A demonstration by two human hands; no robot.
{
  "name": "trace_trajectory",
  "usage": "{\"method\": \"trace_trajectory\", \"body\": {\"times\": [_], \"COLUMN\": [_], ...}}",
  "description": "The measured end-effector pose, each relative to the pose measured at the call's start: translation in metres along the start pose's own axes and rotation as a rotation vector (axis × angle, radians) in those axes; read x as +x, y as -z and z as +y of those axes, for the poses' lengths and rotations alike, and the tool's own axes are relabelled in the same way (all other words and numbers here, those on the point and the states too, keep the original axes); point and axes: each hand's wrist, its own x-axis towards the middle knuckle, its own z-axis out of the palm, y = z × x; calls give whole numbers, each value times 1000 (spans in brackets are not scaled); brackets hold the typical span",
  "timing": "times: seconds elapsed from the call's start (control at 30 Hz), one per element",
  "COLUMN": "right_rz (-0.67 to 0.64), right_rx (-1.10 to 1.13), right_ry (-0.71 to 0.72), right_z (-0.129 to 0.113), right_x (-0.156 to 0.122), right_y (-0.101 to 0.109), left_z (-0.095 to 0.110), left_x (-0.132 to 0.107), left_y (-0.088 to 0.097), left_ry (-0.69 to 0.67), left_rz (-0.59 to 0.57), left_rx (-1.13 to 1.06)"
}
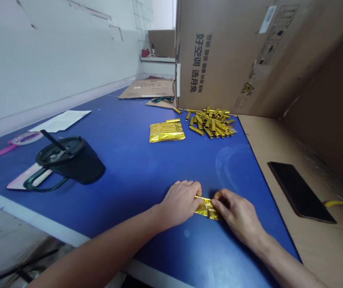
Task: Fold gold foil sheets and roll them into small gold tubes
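Held piece: we identify a gold foil piece (206, 209), creased and folded, lying on the blue tabletop (129, 160) between the two hands, with a thin rolled strip along its upper edge
Left hand: we see the left hand (179, 204) at the foil's left end, with its fingers together and clamped on the rolled strip
Right hand: we see the right hand (237, 216) at the foil's right end, with its fingers together and pressed on the foil, the fingertips just beside the left hand's
Foil stack: we note a flat stack of gold foil (167, 132) well ahead of the hands
Rolled foil: we note a loose pile of gold foil rolls (210, 123) just beside the stack, near the foot of a cardboard box (234, 52)
Left of the table: we show a black tumbler (75, 160) with a straw and green handle, beside a roll of tape (26, 138) and a white paper sheet (60, 121)
Right of the table: we show a black smartphone (300, 192) on a cardboard sheet (267, 160), near a yellow cable (339, 203)
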Motion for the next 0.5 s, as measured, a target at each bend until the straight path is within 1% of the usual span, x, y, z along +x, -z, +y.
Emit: {"method": "trace_trajectory", "body": {"times": [0.07,0.2,0.33,0.43,0.5], "right_rz": [27,77,101,73,47], "right_rx": [-69,-178,-219,-214,-238], "right_ry": [40,70,124,157,149], "right_z": [0,-1,-2,-4,-7], "right_x": [0,-1,0,-1,-2], "right_y": [-3,-6,-7,-8,-9], "left_z": [0,3,5,4,3], "left_x": [-1,-3,-3,-4,-5], "left_y": [-2,-7,-10,-12,-12], "left_ry": [-22,-61,-155,-245,-285], "left_rz": [32,97,68,50,49], "left_rx": [57,106,172,205,219]}}
